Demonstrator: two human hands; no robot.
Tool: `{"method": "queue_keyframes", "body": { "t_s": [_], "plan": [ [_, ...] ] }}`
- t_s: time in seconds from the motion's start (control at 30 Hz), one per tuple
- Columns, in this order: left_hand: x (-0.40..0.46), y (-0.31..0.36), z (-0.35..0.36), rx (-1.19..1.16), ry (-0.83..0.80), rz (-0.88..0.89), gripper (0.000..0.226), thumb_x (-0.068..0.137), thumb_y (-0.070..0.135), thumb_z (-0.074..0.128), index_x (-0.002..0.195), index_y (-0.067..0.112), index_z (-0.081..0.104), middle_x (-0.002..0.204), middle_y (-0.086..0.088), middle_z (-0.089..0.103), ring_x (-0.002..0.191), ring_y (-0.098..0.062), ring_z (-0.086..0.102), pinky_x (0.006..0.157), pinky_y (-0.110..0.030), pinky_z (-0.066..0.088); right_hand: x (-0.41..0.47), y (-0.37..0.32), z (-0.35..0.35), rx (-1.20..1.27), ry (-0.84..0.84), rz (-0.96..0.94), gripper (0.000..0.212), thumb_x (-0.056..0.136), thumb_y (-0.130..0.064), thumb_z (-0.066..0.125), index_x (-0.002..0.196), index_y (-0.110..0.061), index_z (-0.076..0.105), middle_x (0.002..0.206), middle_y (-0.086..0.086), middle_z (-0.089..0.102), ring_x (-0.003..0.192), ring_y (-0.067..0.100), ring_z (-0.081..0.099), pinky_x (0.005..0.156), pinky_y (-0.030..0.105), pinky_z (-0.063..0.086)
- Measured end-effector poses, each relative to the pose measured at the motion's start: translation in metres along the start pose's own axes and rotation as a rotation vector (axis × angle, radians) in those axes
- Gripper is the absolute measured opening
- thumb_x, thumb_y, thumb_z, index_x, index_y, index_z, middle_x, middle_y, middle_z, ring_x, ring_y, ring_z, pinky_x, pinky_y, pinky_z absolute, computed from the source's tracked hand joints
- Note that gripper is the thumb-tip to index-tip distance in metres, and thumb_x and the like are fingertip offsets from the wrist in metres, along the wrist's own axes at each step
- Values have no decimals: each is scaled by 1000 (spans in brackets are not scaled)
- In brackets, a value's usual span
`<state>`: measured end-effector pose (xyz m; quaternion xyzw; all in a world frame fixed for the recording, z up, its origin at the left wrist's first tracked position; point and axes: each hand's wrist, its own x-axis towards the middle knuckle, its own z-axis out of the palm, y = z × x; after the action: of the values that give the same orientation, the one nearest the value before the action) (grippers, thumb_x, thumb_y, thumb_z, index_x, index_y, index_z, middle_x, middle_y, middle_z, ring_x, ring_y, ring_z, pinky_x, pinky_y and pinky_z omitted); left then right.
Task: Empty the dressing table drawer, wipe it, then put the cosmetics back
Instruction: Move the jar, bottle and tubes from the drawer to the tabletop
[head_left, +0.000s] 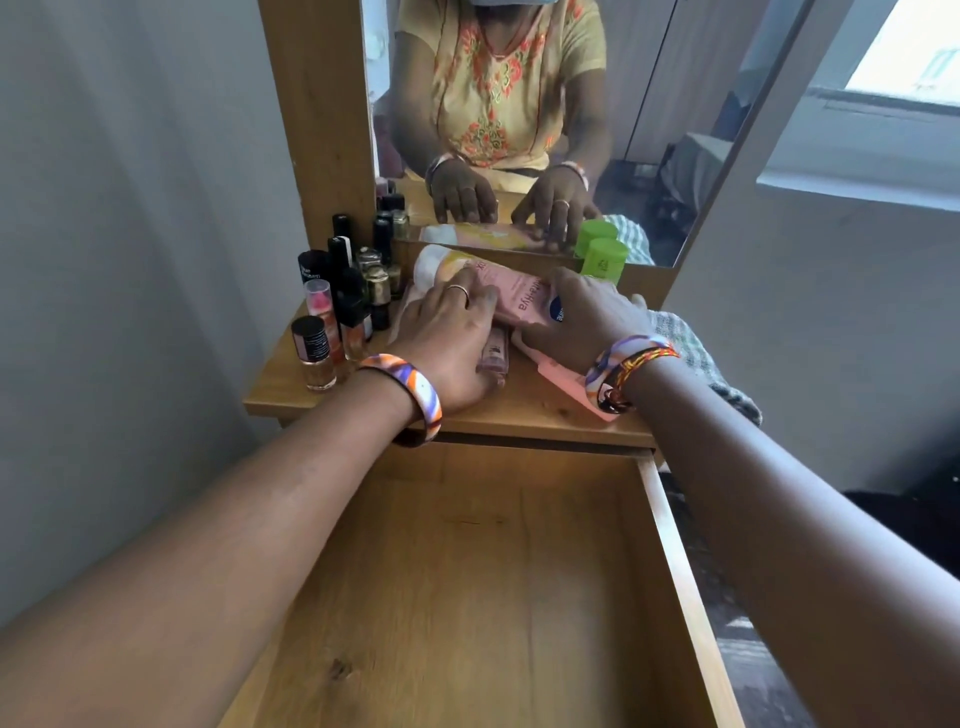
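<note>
The wooden drawer (670, 545) is pulled out below me and nothing lies inside it. On the dressing table top (270, 387) a pink tube (511, 291) lies on its side among flat pink packets (558, 376). My left hand (447, 332) lies over the tube's left part and a small pinkish bottle (493, 353), fingers slightly bent. My right hand (582, 317) covers the tube's right end, fingers curved over it. Whether either hand grips the tube is hidden.
Several small bottles and nail polishes (343, 301) stand in a cluster at the top's left. A green-capped bottle (602, 260) stands by the mirror (649, 104). A checked cloth (696, 358) lies at the right edge. A grey wall is on the left.
</note>
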<state>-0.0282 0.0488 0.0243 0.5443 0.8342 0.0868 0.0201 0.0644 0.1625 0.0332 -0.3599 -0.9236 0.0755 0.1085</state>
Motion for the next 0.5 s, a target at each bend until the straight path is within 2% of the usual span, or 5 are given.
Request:
{"method": "queue_keyframes", "body": {
  "t_s": [0.1,0.23,0.3,0.37,0.5],
  "plan": [
    [0,1,2,-9,17,3,79,85,33,64,146,16,17,158,-9,1,145,-29,6,115,-42,19,0,2,5,2,20,-36,36,85,-42,56,111,-17,53,113,3,62,105,28,56,87,41,37],
    [-1,3,3,-17,19,-4,80,84,33,65,146,16,17,158,-9,-2,145,-30,4,116,-43,19,-5,4,4,54,37,-57,58,84,-41,59,136,-21,42,133,2,55,121,28,52,97,47,42],
    [-3,5,4,-6,29,-5,81,84,34,65,146,16,17,157,-10,-1,145,-31,5,116,-43,20,-9,3,2,71,56,-62,65,83,-42,60,140,-22,38,139,1,51,125,27,49,99,48,43],
    [-5,7,4,-3,35,-10,81,84,34,64,147,17,16,157,-10,-2,146,-30,3,116,-43,19,-14,5,-2,78,93,-63,64,83,-43,61,140,-24,39,140,0,50,125,26,48,99,46,43],
    [-10,16,2,-8,28,1,80,87,35,61,148,20,13,158,-7,-7,147,-29,-2,117,-44,14,-26,11,-16,51,258,-17,48,87,-36,58,132,-26,48,133,4,55,118,28,52,93,39,43]
  ]
}}
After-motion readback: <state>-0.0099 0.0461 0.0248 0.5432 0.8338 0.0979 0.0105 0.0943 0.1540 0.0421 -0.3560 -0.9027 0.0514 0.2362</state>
